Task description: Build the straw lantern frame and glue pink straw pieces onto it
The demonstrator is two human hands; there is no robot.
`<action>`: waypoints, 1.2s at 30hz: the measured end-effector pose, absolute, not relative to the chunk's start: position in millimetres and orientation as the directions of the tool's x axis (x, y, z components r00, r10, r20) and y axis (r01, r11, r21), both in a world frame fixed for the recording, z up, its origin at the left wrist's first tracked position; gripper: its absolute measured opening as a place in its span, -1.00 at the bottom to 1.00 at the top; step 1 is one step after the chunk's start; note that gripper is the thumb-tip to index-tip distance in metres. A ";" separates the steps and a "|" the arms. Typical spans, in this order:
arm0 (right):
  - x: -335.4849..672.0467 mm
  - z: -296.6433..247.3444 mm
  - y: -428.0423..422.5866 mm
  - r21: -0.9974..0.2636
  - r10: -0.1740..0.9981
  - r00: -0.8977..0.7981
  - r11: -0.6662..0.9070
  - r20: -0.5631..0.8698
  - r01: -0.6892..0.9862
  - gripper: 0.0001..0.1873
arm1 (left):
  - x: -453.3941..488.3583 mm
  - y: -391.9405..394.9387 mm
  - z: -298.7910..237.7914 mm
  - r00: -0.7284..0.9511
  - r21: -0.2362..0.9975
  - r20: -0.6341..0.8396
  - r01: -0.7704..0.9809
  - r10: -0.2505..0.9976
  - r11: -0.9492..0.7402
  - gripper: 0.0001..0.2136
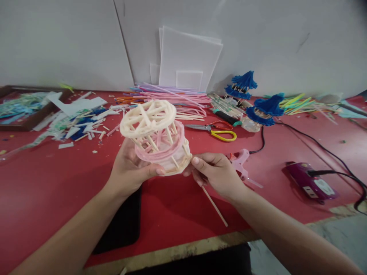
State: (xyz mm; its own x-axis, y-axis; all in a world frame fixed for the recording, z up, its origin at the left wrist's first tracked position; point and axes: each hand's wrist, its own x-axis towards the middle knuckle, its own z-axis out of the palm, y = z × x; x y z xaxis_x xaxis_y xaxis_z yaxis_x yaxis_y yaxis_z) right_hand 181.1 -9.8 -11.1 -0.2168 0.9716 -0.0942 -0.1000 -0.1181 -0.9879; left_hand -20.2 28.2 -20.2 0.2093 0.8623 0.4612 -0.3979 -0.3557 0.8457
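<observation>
My left hand [126,168] is closed around the lower left side of a small round craft model [160,149], held tilted above the table. The model has a cream spoked ring on top, a pink fuzzy ring [160,152] lower down, thin upright sticks and a pale base. At the base's right edge, my right hand [215,170] pinches the rim between thumb and fingers. A thin cream stick [215,206] slants out from beneath the right fingers; whether they grip it is hidden. Just beyond that hand lies a pink glue gun [241,162].
Behind the model lie yellow-and-red-handled scissors [220,131], pink pipe cleaners [177,99] and two blue-roofed models [263,109]. Scraps [86,122] litter the left. A purple power strip [312,181] with a black cable [323,143] is at right. A black flat object [123,221] lies below.
</observation>
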 end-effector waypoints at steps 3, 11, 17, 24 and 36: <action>179.0 -9.3 -11.5 -0.992 0.971 -0.223 -0.101 -0.082 -0.074 -0.58 | -19.6 27.7 -20.3 0.175 0.853 0.450 -0.376 0.876 -0.363 -0.38; 182.7 -17.1 -13.0 -0.993 0.986 -0.164 0.007 0.027 -0.118 -0.62 | -21.9 26.5 -24.3 0.202 0.868 0.399 -0.399 0.895 -0.296 -0.41; 190.1 -12.0 -7.1 -0.924 0.958 0.097 0.286 0.270 -0.253 -0.70 | -20.8 25.6 -22.1 0.346 0.898 0.343 -0.393 0.873 -0.197 -0.44; 197.1 -4.7 -7.4 -0.947 0.981 -0.096 0.133 0.168 -0.292 -0.60 | -20.4 21.8 -16.0 0.472 0.936 0.225 -0.346 0.853 -0.056 -0.48; 199.4 -6.2 -6.8 -0.815 0.919 -0.041 0.367 0.392 0.449 -0.82 | -21.2 20.9 -13.6 0.488 0.943 0.205 -0.331 0.848 -0.037 -0.45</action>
State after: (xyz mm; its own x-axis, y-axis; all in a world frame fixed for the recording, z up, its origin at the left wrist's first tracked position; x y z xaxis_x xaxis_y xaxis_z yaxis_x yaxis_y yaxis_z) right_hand 199.4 -6.8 -6.2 -0.0409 0.9192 0.3917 0.4485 0.3672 -0.8148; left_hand -21.2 20.9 -13.6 0.4883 0.8484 0.2045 -0.3311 -0.0367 0.9429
